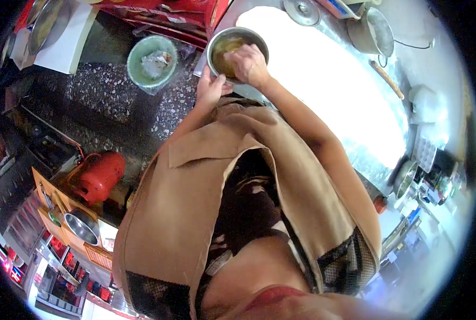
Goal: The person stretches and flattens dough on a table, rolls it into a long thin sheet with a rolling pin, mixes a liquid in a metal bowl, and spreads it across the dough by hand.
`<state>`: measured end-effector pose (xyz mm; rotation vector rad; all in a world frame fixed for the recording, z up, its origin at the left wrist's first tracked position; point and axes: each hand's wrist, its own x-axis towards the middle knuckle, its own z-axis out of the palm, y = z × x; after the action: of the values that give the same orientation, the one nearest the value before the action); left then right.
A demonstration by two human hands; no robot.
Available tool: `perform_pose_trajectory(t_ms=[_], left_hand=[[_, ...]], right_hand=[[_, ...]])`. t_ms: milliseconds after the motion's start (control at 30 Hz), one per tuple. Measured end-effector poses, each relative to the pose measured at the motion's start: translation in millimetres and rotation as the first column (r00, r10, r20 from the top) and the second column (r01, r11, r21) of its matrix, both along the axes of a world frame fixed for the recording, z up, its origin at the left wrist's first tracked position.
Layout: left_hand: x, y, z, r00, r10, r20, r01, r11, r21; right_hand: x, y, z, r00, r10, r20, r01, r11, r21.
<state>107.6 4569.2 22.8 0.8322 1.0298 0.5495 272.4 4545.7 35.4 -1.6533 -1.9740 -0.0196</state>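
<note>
Bright worktop [328, 85] alongside; right hand [251, 65] curled into bowl [215, 47].

Apparently no readable lettering anywhere.

Harsh glare burns much of the worktop [323, 85] to blank white while the floor [99, 96] lies in dim shadow, the right hand [249, 65] slightly blurred — and fisheye distortion bends shapes toward soft, rounded, black-cornered edges.
</note>
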Motion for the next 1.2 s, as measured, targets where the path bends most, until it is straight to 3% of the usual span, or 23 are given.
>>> perform_pose_trajectory(t_ms=[67, 133, 167, 200, 233, 267, 333, 400, 433, 467, 533, 600, 667, 733, 800, 833, 867, 933, 967, 1000, 1067, 1133, 1200], left_hand=[[-5, 3, 11, 0.978, -0.189, -0.088, 0.175, 0.973, -0.151], [-15, 14, -1, 0.966, -0.237, -0.105, 0.225, 0.967, -0.118], [-19, 26, -2, 0.852, -0.268, -0.451, 0.360, 0.923, 0.132], [-22, 37, -4, 0.653, -0.167, -0.739, 0.544, 0.782, 0.304], [-24, 47, -8, 0.683, -0.148, -0.715, 0.566, 0.726, 0.391], [-24, 56, -10, 0.714, -0.131, -0.688, 0.580, 0.661, 0.477], [-21, 58, -13, 0.705, -0.140, -0.696, 0.603, 0.636, 0.483], [-14, 53, 4, 0.690, -0.173, -0.703, 0.645, 0.588, 0.488], [-13, 48, 25, 0.686, -0.285, -0.669, 0.618, 0.715, 0.329], [-14, 45, 24, 0.681, -0.288, -0.673, 0.621, 0.715, 0.323], [-17, 38, 21, 0.829, -0.326, -0.455, 0.491, 0.814, 0.310], [-20, 31, 23, 0.849, -0.352, -0.394, 0.467, 0.849, 0.248], [-24, 24, 14, 0.942, -0.302, -0.150, 0.322, 0.937, 0.138], [-25, 12, 12, 0.945, -0.312, -0.101, 0.321, 0.943, 0.087], [-22, -2, 10, 0.987, -0.157, 0.028, 0.159, 0.978, -0.139], [-23, -5, 6, 0.983, -0.174, 0.058, 0.181, 0.970, -0.162], [-25, -3, 9, 0.983, -0.171, 0.061, 0.179, 0.970, -0.165], [-32, 4, 17, 0.931, -0.323, -0.172, 0.330, 0.944, 0.012], [-36, 9, 14, 0.922, -0.298, -0.246, 0.334, 0.935, 0.117], [-37, 14, 9, 0.920, -0.303, -0.247, 0.338, 0.934, 0.116], [-37, 22, 2, 0.919, -0.211, -0.334, 0.332, 0.870, 0.365], [-38, 22, 3, 0.913, -0.182, -0.364, 0.316, 0.881, 0.353], [-40, 23, 11, 0.932, -0.242, -0.269, 0.308, 0.920, 0.240]], right_hand=[[-2, -19, 12, 0.998, 0.067, -0.005, -0.067, 0.994, -0.081], [0, -37, 31, 0.998, 0.067, 0.011, -0.065, 0.990, -0.124], [-2, -44, 38, 0.998, 0.062, 0.010, -0.061, 0.990, -0.130], [-4, -50, 45, 0.997, -0.059, 0.042, 0.063, 0.995, -0.076], [-5, -55, 47, 0.981, -0.182, 0.069, 0.184, 0.983, -0.019], [-5, -55, 45, 0.980, -0.186, 0.071, 0.189, 0.982, -0.025], [-3, -46, 35, 0.920, -0.344, 0.187, 0.341, 0.939, 0.050], [-1, -33, 18, 0.899, -0.388, 0.205, 0.388, 0.921, 0.041], [-2, -27, 11, 0.923, -0.357, 0.142, 0.358, 0.934, 0.021], [-6, -20, 7, 0.942, -0.326, 0.077, 0.327, 0.945, 0.003], [-14, -12, 0, 0.981, -0.191, 0.043, 0.189, 0.981, 0.043], [-22, -13, 2, 0.999, -0.040, 0.014, 0.039, 0.999, 0.002], [-23, -24, 6, 1.000, -0.001, 0.019, 0.002, 1.000, -0.023], [-20, -38, 16, 0.996, 0.086, 0.011, -0.084, 0.987, -0.139], [-21, -50, 38, 0.999, 0.047, 0.013, -0.044, 0.982, -0.185], [-21, -55, 45, 0.997, -0.070, 0.040, 0.075, 0.986, -0.149], [-21, -57, 50, 0.980, -0.186, 0.065, 0.193, 0.975, -0.110], [-19, -52, 49, 0.964, -0.254, 0.079, 0.259, 0.964, -0.059], [-19, -44, 40, 0.937, -0.326, 0.124, 0.331, 0.944, -0.018], [-19, -35, 29, 0.904, -0.396, 0.165, 0.397, 0.918, 0.028], [-23, -21, 12, 0.908, -0.397, 0.130, 0.399, 0.917, 0.015], [-32, -11, 8, 0.976, -0.200, 0.091, 0.201, 0.980, -0.004], [-39, -14, 3, 0.997, -0.076, 0.030, 0.077, 0.997, -0.031]])
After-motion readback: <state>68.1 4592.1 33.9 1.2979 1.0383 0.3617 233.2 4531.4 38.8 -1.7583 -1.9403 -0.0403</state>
